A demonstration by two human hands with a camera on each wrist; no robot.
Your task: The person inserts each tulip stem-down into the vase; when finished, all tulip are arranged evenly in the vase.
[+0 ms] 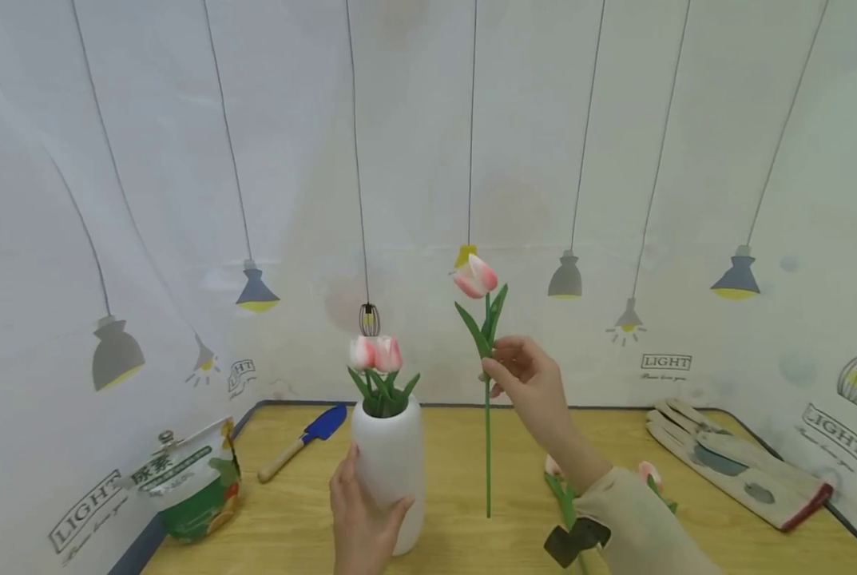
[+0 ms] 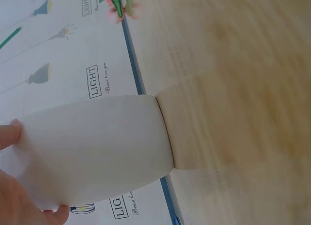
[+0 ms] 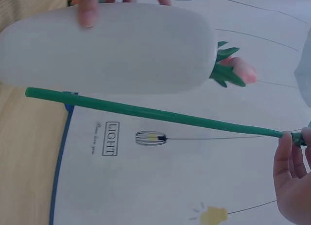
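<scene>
Nearest us, loose tulips [image 1: 562, 497] are lying on the worktop [image 1: 457, 479] by the right forearm, where a dropping sleeve [image 1: 636, 519] or the black wrist device [image 1: 577, 541] could be snagging their leaves. The left hand [image 1: 367, 511] is gripping the white vase [image 1: 394, 455], thumb and fingers curled round its lower body; the vase is standing upright, two pink-and-white blooms [image 1: 375, 353] showing above its mouth. To its right, the right hand [image 1: 532, 383] is pinching a single tulip [image 1: 488, 415] near its leaves, bloom up, bare stem hanging beside the vase. We are judging that so high a pinch is leaving the tip free to swing: it could be missing the narrow mouth, jamming among the crowded leaves, or toppling the vase should the left grip slacken. Farther off, a fertiliser bag [image 1: 194, 487] and a blue trowel [image 1: 323, 423] are lying to the left, gloves [image 1: 737, 463] to the right; we are expecting little trouble there, unless a falling vase is striking the trowel.
</scene>
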